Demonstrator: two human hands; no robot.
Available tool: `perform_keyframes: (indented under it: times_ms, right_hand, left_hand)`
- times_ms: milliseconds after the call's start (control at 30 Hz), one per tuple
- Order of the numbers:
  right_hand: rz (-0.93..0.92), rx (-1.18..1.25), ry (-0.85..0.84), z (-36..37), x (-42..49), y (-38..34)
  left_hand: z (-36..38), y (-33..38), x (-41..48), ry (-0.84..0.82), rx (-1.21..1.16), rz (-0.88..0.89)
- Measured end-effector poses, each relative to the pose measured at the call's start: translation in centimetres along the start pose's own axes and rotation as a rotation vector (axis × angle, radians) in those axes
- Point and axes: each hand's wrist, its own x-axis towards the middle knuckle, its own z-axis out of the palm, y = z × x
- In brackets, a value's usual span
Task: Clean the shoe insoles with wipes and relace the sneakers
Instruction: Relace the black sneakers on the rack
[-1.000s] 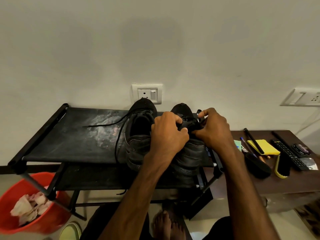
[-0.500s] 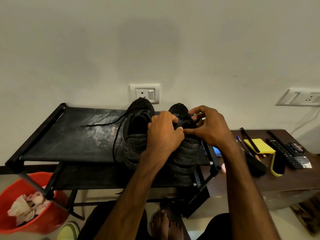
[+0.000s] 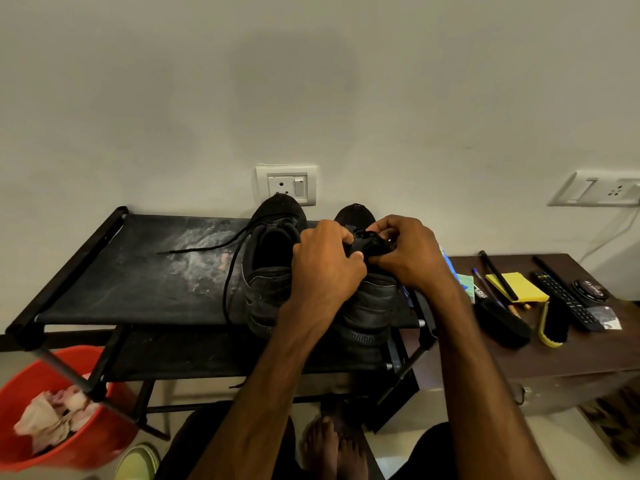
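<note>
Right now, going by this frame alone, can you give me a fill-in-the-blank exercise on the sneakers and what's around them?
1. The left hand and right hand both pinch the lace of the sneaker on the ___ of the pair.
2. The other sneaker has a loose lace trailing across the ___ shelf of the rack.
3. Crumpled wipes lie in the ___ bucket.
Missing words: right; top; red.

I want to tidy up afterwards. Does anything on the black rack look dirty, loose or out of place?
Yes. A whitish powdery smear marks the black fabric shelf beside the left black sneaker. That sneaker's black lace lies loose, trailing across the shelf and over its front edge.
</note>
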Motion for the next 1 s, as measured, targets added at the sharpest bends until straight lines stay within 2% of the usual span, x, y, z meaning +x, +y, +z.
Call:
perform_keyframes:
  times_ms: [100,367,467,567,667,800,933,1000]
  right_hand:
    - [0.024,0.078,-0.116,-1.3,-0.3,0.3]
    - [0.101,0.122,0.090,0.9,-0.2,0.0]
    - [0.104,0.123,-0.009,-0.1,-0.6,-0.2]
    - [0.127,0.235,-0.144,-2.0,-1.6,0.0]
    - [0.182,0.386,-0.152,-3.2,-2.7,0.0]
    - [0.164,0.479,-0.039,-2.9,-4.0,-0.3]
    - [0.005,0.371,0.227,-2.0,-5.0,-2.1]
    - [-0.065,0.336,0.301,-1.6,-5.4,-3.5]
  left_hand:
    - [0.0,-0.1,0.1,0.000,0.011,0.006]
    - [0.0,-0.3,0.2,-0.011,0.012,0.012]
    - [0.0,-0.4,0.4,-0.010,0.011,0.016]
    - [0.1,-0.5,0.4,-0.008,0.014,0.022]
    - [0.2,-0.6,0.3,0.012,0.003,0.023]
    - [-0.2,-0.6,0.1,0.046,0.006,0.022]
    - [-1.6,-0.6,-0.3,0.044,-0.018,0.067]
    - [-2.6,-0.8,-0.5,0.061,-0.059,0.085]
